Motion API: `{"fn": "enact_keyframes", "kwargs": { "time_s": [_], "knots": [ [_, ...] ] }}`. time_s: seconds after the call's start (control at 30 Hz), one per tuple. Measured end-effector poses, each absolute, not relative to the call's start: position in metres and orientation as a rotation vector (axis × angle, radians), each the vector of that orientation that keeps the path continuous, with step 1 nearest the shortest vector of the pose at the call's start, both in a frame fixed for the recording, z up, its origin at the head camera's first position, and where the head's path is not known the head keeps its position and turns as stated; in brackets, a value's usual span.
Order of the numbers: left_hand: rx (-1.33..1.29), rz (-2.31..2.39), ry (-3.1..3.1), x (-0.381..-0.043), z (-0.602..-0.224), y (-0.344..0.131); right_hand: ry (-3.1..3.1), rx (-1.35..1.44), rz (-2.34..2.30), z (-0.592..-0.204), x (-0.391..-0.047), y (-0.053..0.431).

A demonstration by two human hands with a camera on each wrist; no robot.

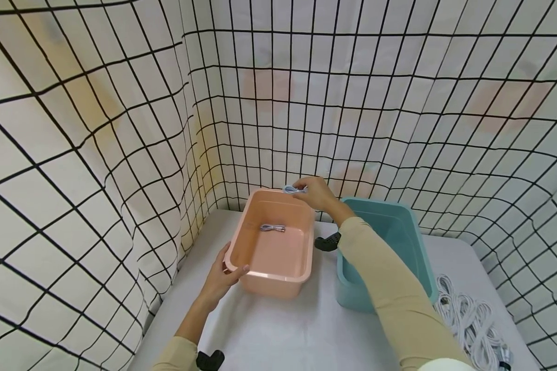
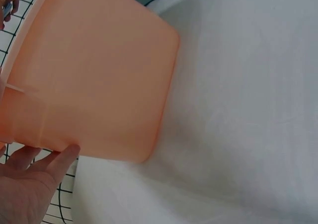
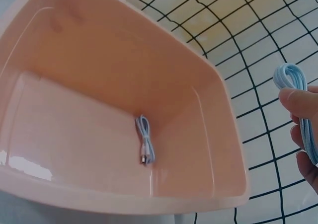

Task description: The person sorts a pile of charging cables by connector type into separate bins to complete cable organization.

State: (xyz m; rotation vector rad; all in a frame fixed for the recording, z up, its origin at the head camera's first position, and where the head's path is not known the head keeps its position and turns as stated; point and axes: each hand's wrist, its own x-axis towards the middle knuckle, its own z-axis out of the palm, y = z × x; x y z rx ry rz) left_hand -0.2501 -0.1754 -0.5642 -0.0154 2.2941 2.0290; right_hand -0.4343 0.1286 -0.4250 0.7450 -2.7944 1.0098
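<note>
My right hand (image 1: 319, 196) pinches a coiled, pale blue-white cable (image 1: 295, 189) above the far rim of a peach plastic bin (image 1: 273, 275). In the right wrist view, the thumb presses on that coil, whose looped end sticks out past the fingers. A second bundled cable (image 3: 144, 139) lies on the bin's floor, near its far end, with a metal plug showing. My left hand (image 1: 217, 282) holds the bin's near left corner, thumb over the rim and fingers along the outside wall, as the left wrist view (image 2: 35, 184) also shows from below.
A teal bin (image 1: 390, 221) stands right of the peach one, partly behind my right forearm. Several coiled white cables (image 1: 469, 324) lie on the white table (image 1: 278, 335) at the right. Black wire grid (image 1: 325, 103) surrounds the table's back and sides.
</note>
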Motion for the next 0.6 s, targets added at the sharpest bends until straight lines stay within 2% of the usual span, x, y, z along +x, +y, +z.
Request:
{"fn": "enact_keyframes", "kwargs": {
  "time_s": [0.6],
  "knots": [
    [-0.018,2.029,2.291,-0.2511,-0.5657,-0.1755,-2.857,0.690,0.840,-0.4297,-0.4408,0.1227]
  ]
}}
